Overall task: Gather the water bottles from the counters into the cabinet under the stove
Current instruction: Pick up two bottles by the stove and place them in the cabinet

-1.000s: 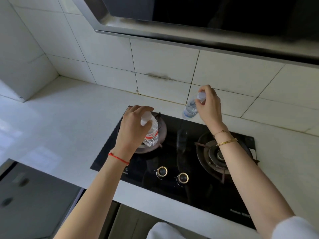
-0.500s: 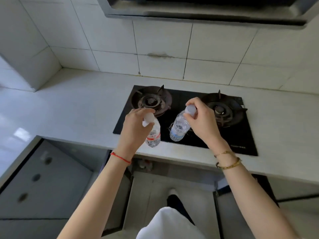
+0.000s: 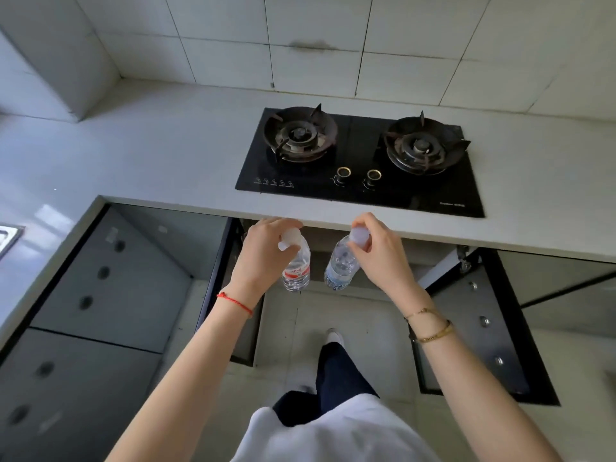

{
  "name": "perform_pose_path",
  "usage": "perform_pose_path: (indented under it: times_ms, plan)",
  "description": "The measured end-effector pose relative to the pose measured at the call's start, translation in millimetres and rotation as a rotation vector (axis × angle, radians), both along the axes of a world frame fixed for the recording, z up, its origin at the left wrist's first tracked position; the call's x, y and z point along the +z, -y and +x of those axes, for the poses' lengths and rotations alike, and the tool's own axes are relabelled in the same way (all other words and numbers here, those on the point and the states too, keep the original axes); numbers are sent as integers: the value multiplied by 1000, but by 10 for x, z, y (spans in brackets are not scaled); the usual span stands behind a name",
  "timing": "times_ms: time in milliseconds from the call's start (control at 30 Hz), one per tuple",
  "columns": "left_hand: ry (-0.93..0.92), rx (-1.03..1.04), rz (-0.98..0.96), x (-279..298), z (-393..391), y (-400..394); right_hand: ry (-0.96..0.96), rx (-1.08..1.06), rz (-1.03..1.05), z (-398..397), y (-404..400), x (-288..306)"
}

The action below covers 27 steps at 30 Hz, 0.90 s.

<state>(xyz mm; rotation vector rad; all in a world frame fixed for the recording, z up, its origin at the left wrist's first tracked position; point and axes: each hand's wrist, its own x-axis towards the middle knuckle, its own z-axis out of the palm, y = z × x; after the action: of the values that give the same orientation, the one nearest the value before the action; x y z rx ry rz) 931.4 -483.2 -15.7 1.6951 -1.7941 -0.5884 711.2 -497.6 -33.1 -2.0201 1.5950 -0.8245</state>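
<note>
My left hand (image 3: 265,253) grips the white cap end of a clear water bottle with a red label (image 3: 296,270), which hangs downward. My right hand (image 3: 383,251) holds a second clear water bottle with a pale label (image 3: 341,265) by its cap, tilted a little. Both bottles hang in the air just below the front edge of the white counter (image 3: 333,223), in front of the open cabinet under the stove (image 3: 333,248). The cabinet's inside is dark and mostly hidden.
The black two-burner gas stove (image 3: 360,165) sits in the counter above. Cabinet doors stand open at the left (image 3: 230,281) and right (image 3: 476,331). Grey drawers (image 3: 100,295) are at the left, a sink corner (image 3: 8,236) at the far left. My leg and shoe (image 3: 333,345) are on the floor.
Both hands lifted the bottles off the stove top, brought them toward me and lowered them below the counter edge. The view tilted down, showing the open cabinet.
</note>
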Motion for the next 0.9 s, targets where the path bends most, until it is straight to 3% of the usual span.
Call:
perform_pose_path:
  times_ms: [267, 533, 900]
  plan:
    - [18, -39, 44, -233, -30, -3, 2, -2, 83, -1, -94, -301]
    - [27, -74, 97, -677, -195, 437, -44, 8, 152, -105, 355, -747]
    - [37, -151, 165, -2420, -430, 1189, -61, 26, 284, -114, 1111, -2289]
